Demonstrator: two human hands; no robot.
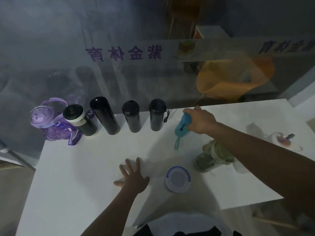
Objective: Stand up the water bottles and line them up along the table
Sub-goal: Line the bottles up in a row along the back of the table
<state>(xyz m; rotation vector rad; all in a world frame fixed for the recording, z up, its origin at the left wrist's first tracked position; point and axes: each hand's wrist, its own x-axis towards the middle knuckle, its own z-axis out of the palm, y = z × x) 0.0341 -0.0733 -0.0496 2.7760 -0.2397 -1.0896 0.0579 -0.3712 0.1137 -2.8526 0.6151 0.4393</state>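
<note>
A row of upright bottles stands along the far edge of the white table (85, 167): a purple bottle (51, 123), a dark one with a cream band (80, 120), a tall black one (104, 114), and two shorter black ones (131, 116) (157, 114). My right hand (200, 120) grips a teal bottle (181, 125), tilted, to the right of the row, its loop strap trailing on the table. My left hand (132, 176) rests flat on the table with fingers spread. A green bottle (213, 155) and a clear bottle with a blue-rimmed lid (178, 178) stand nearer me.
A glass wall with purple lettering (124, 52) runs right behind the row. A small clear lid or dish with something red (284, 140) lies at the table's right. An orange shape (233, 77) shows behind the glass.
</note>
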